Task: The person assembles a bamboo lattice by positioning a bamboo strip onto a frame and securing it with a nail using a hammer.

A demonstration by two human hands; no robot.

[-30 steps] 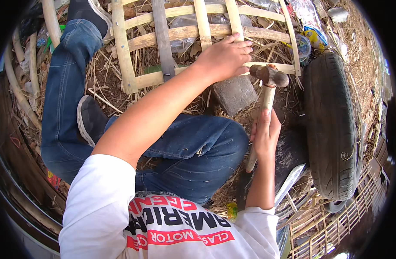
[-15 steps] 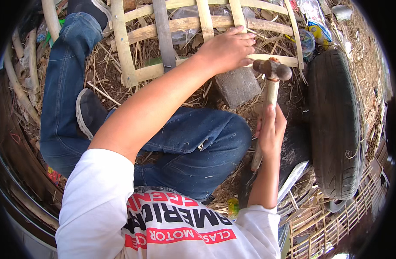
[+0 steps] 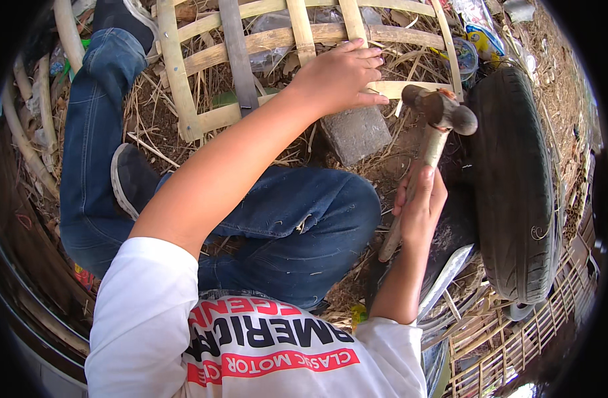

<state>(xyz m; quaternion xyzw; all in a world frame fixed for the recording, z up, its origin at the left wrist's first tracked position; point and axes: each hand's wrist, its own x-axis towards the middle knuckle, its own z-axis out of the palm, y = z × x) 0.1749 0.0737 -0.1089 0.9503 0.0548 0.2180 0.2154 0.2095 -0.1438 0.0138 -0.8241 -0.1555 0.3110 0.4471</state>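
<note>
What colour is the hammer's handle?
The hammer handle is pale tan, best seen in the head camera.

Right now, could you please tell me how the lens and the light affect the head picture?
Head view: black surrounds the rounded image at its corners; the bamboo lattice bows near the rim; light falls brightly on the white shirt; the right hand and hammer look reasonably sharp; the lower right edge is dim, with a small washed-out patch.

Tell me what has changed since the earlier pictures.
The ball-peen hammer moved right, tilting farther from the gray block, and the right hand holding it shifted slightly right too. Nothing was taken hold of or let go. The left hand stays on the bamboo lattice; the gray block stays put.
</note>
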